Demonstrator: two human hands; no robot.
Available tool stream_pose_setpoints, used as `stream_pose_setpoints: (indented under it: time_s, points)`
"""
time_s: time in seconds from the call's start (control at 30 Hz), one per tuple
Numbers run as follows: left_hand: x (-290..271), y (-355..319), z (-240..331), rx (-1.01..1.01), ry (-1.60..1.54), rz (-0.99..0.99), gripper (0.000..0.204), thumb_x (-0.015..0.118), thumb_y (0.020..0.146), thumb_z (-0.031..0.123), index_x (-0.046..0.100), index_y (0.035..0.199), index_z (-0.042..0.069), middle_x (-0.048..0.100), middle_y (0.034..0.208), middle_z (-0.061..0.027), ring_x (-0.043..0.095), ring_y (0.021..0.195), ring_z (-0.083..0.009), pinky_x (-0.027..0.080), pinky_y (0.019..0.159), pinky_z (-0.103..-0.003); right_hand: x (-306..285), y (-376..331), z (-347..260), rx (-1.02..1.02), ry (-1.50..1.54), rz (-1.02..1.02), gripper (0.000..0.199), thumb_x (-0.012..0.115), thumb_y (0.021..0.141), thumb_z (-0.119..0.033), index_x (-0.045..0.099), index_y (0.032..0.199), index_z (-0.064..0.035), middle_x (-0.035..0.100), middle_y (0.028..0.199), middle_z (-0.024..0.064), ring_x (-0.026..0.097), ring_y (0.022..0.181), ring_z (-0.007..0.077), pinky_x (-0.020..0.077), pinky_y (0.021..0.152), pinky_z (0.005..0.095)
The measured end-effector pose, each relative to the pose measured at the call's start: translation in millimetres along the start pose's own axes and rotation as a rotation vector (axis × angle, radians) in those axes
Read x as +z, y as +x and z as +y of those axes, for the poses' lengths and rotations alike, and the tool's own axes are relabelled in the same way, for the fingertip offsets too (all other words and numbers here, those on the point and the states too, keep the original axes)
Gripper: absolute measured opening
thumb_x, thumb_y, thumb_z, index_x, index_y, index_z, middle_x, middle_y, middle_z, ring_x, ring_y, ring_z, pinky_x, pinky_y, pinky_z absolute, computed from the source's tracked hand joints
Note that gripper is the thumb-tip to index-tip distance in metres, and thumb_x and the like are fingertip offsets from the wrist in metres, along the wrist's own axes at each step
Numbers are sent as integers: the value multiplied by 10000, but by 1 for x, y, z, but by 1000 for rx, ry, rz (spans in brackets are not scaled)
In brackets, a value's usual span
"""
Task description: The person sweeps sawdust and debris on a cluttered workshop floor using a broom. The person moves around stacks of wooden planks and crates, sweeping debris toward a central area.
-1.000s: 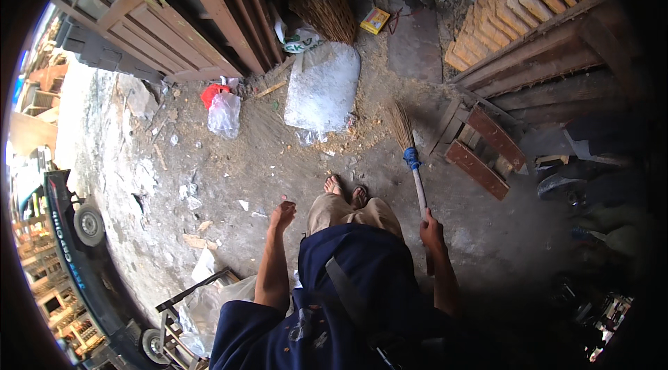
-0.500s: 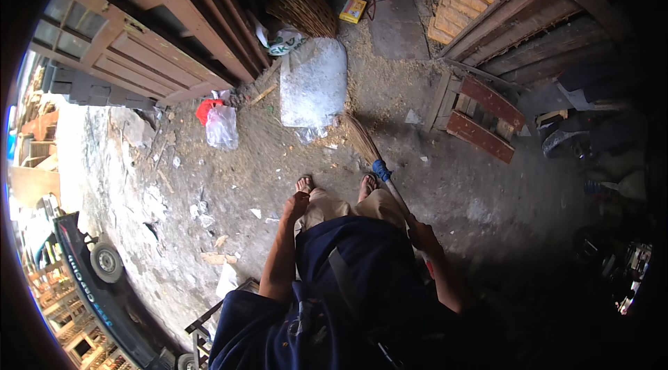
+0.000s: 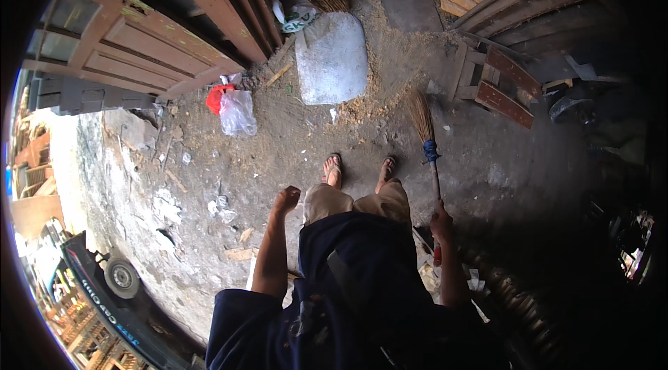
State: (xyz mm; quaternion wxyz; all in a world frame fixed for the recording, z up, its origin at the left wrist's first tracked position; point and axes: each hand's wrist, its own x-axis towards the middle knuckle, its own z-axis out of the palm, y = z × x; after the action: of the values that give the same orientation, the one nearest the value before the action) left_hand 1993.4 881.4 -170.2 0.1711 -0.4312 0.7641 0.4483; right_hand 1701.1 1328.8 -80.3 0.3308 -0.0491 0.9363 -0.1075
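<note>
My right hand grips the thin handle of a short broom. Its straw head rests on the dirt floor ahead of my right foot, with a blue band where straw meets handle. My left hand hangs beside my left thigh, fingers curled into a loose fist with nothing in it. My two feet in sandals stand on the ground between the hands. Sawdust lies scattered in front of the broom head.
A full white sack lies ahead by brown wooden door frames. A clear plastic bag and red bag sit at the left. A small wooden stool stands at the right. A vehicle wheel shows at lower left.
The broom head has swung from in front of my feet out to the right. The view has shifted closer to the white sack. My left hand stays curled at my side.
</note>
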Motion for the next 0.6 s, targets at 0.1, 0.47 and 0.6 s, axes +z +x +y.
stream_pose_setpoints:
  time_s: [0.1,0.47,0.6]
  points:
    - [-30,-11,-33,-85,46,38,215,549,842,248,687,954,128,676,998,-125,642,952,-304,509,806,-379,22,11,-39,104,56,-71,522,469,872,-142,363,1381,-92,643,851,257,643,809,411,523,703,484]
    - [-37,-3,-65,90,-42,-97,200,545,855,177,673,978,85,689,919,-132,670,888,-246,518,768,-352,19,-37,-148,-177,221,-408,508,492,892,-147,379,1367,-6,627,766,142,612,608,188,505,573,343]
    - [-37,17,-33,108,-134,-78,209,533,875,182,663,988,64,693,896,-123,675,859,-240,522,736,-345,22,-46,-208,-14,487,-596,499,497,937,-150,334,1383,5,537,666,47,520,524,126,477,482,315]
